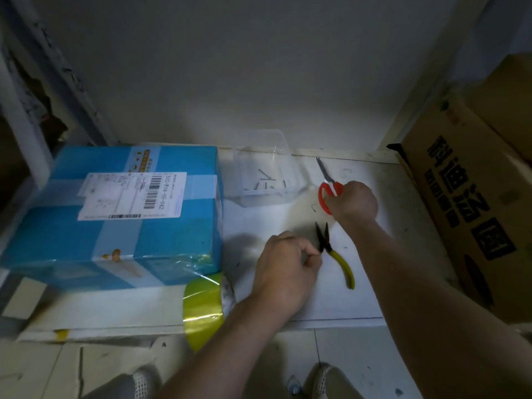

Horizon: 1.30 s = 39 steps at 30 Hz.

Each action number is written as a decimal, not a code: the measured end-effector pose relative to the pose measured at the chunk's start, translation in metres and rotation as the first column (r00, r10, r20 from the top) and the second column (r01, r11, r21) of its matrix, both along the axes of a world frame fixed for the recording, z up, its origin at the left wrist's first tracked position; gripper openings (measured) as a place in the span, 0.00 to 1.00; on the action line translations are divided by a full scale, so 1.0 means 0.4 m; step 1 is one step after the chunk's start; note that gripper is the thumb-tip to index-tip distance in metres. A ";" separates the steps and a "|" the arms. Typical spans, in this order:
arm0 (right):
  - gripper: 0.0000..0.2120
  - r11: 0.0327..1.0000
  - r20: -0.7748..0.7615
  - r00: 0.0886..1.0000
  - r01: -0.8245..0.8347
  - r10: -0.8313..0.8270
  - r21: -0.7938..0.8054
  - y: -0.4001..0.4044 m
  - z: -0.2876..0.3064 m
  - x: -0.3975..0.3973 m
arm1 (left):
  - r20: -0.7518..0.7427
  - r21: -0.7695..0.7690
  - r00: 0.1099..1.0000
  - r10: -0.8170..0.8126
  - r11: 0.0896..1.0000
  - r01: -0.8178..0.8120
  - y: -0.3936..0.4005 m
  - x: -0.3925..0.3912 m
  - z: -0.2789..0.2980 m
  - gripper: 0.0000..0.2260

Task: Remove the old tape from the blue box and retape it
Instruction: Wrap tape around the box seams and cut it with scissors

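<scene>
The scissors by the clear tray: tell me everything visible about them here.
The scissors have red, plastic-looking handle loops and short, shiny metal blades that appear closed, pointing away from the person toward the wall. They lie near the white surface, just right of the clear tray and beyond the yellow-handled pliers. The right hand grips the handles, covering part of the loops; whether they are lifted or resting cannot be told.

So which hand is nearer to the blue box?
Left. The left hand is on the white surface just right of the blue box, its fingers by the pliers. The right hand is farther right, on the scissors.
</scene>
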State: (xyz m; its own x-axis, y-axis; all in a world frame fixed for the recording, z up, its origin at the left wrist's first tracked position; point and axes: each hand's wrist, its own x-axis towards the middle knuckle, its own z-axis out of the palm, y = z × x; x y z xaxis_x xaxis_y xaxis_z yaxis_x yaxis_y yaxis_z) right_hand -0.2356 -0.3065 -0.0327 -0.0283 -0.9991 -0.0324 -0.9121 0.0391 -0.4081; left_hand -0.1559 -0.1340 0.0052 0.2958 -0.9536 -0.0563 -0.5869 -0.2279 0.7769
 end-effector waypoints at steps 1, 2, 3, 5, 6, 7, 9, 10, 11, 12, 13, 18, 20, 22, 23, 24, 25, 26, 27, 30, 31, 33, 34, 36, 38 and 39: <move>0.11 1.000 0.070 0.998 -0.002 0.003 -0.007 0.022 0.007 0.009 | 0.006 0.000 1.000 0.003 1.000 -0.003 0.006 -0.001 0.008 0.06; 0.11 1.000 0.152 0.988 -0.008 0.009 -0.007 0.048 0.014 0.018 | 0.001 -0.002 1.000 0.013 1.000 -0.013 0.017 -0.001 0.018 0.06; 0.10 1.000 0.250 0.968 -0.024 0.025 -0.007 0.075 0.024 0.028 | -0.010 -0.005 1.000 0.027 1.000 -0.027 0.031 0.004 0.031 0.05; 0.06 0.996 0.470 0.879 -0.083 0.083 -0.020 0.137 0.048 0.050 | -0.018 -0.042 0.998 0.060 0.997 -0.061 0.066 0.012 0.056 0.04; 0.04 0.994 0.574 0.813 -0.103 0.101 -0.029 0.173 0.068 0.064 | -0.020 -0.081 0.997 0.080 0.993 -0.081 0.089 0.016 0.070 0.03; 0.05 0.993 0.655 0.748 -0.116 0.107 -0.029 0.215 0.091 0.078 | -0.036 -0.121 0.993 0.114 0.986 -0.118 0.119 0.025 0.081 0.03; 0.11 0.985 0.766 0.632 -0.175 0.118 -0.007 0.289 0.136 0.107 | -0.118 -0.225 0.957 0.265 0.932 -0.286 0.179 0.046 0.090 0.07; 0.14 0.973 0.790 0.599 -0.229 0.134 0.009 0.322 0.154 0.122 | -0.182 -0.276 0.907 0.379 0.866 -0.417 0.208 0.063 0.087 0.10; 0.17 0.956 0.782 0.601 -0.294 0.167 0.022 0.349 0.170 0.139 | -0.254 -0.277 0.826 0.503 0.781 -0.560 0.232 0.082 0.082 0.11; 0.19 0.935 0.752 0.624 -0.352 0.210 0.031 0.369 0.184 0.156 | -0.332 -0.218 0.724 0.605 0.698 -0.683 0.254 0.102 0.080 0.11; 0.20 0.917 0.722 0.644 -0.397 0.252 0.034 0.386 0.198 0.172 | -0.412 -0.112 0.605 0.681 0.621 -0.776 0.271 0.122 0.075 0.10; 0.18 0.831 0.673 0.641 -0.551 0.368 0.071 0.425 0.245 0.235 | -0.643 0.472 0.324 0.694 0.692 -0.547 0.300 0.168 0.023 0.26; 0.18 0.809 0.614 0.674 -0.580 0.411 0.096 0.432 0.248 0.242 | -0.684 0.472 0.355 0.637 0.758 -0.449 0.297 0.164 0.027 0.32; 0.19 0.813 0.551 0.710 -0.574 0.439 0.092 0.432 0.249 0.243 | -0.690 0.438 0.373 0.620 0.768 -0.467 0.284 0.167 0.036 0.31; 0.19 0.813 0.526 0.720 -0.576 0.453 0.087 0.433 0.250 0.245 | -0.690 0.414 0.386 0.612 0.772 -0.482 0.280 0.169 0.043 0.29; 0.20 0.810 0.514 0.720 -0.581 0.466 0.080 0.432 0.248 0.247 | -0.683 0.397 0.406 0.607 0.775 -0.492 0.279 0.169 0.049 0.25; 0.20 0.804 0.511 0.714 -0.591 0.479 0.073 0.431 0.247 0.247 | -0.677 0.379 0.427 0.599 0.781 -0.496 0.279 0.172 0.046 0.23; 0.19 0.795 0.503 0.710 -0.602 0.493 0.070 0.430 0.244 0.247 | -0.667 0.366 0.452 0.593 0.789 -0.494 0.284 0.174 0.042 0.22; 0.19 0.788 0.483 0.710 -0.613 0.511 0.067 0.430 0.243 0.245 | -0.656 0.358 0.472 0.589 0.793 -0.492 0.291 0.178 0.039 0.21; 0.19 0.777 0.435 0.717 -0.627 0.544 0.062 0.432 0.233 0.241 | -0.679 0.377 0.475 0.560 0.821 -0.428 0.310 0.203 0.052 0.16; 0.19 0.780 0.435 0.722 -0.622 0.539 0.067 0.433 0.231 0.242 | -0.703 0.403 0.454 0.548 0.832 -0.381 0.309 0.214 0.059 0.15; 0.19 0.789 0.436 0.733 -0.609 0.522 0.080 0.436 0.229 0.245 | -0.722 0.437 0.448 0.527 0.849 -0.296 0.301 0.228 0.068 0.14; 0.19 0.793 0.436 0.738 -0.604 0.515 0.085 0.436 0.228 0.245 | -0.725 0.450 0.447 0.524 0.852 -0.270 0.298 0.230 0.072 0.14; 0.20 0.796 0.445 0.741 -0.598 0.502 0.097 0.435 0.227 0.245 | -0.738 0.475 0.424 0.525 0.850 -0.227 0.294 0.231 0.071 0.12; 0.20 0.793 0.461 0.736 -0.599 0.495 0.106 0.435 0.227 0.243 | -0.761 0.486 0.387 0.521 0.852 -0.193 0.292 0.232 0.068 0.09; 0.20 0.791 0.465 0.733 -0.603 0.497 0.105 0.436 0.228 0.243 | -0.770 0.488 0.367 0.522 0.852 -0.189 0.290 0.233 0.065 0.08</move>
